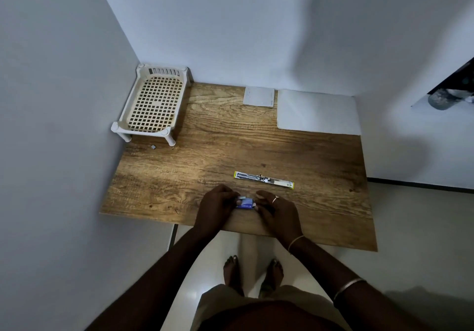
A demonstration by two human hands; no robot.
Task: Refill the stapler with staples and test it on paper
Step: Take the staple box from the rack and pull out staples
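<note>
- From my remote view, the small blue box (245, 203) sits between both hands; its ends are covered by fingers, and I can't read its print.
- The left hand (216, 206) hides its own fingertips behind the box.
- Under the right hand (278, 211), the palm side is out of sight.
- The opened stapler (263, 179) is too small for me to tell whether staples lie in its channel.
- A tiny grey bit (153, 147) near the basket (154, 105) is too small to identify.
- At the right edge, a dark object (443, 98) is cut off and blurred.
</note>
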